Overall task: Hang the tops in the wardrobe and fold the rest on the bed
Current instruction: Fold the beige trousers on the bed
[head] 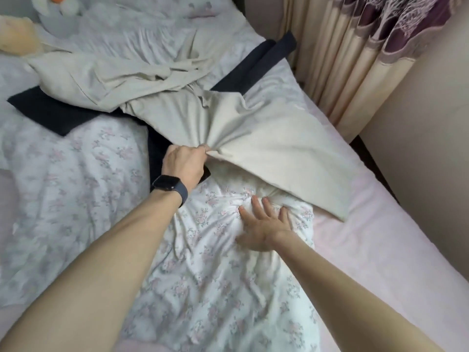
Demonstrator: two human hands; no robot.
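Observation:
A beige garment [266, 138] lies spread across the middle of the bed, its far part crumpled. My left hand [184, 163], with a dark watch on the wrist, grips a bunched fold of its near edge and lifts it. My right hand [264, 224] lies with fingers spread on the white floral bedcover [215, 288], just under the lifted beige edge. A dark navy garment [53, 113] lies flat beneath the beige one, sticking out at the left and at the far right.
A pink sheet [380, 250] covers the bed's right side. Beige and purple curtains [368, 47] hang beyond the bed's right edge beside a wall. Soft toys [17, 34] sit at the far left near a floral pillow [203, 11].

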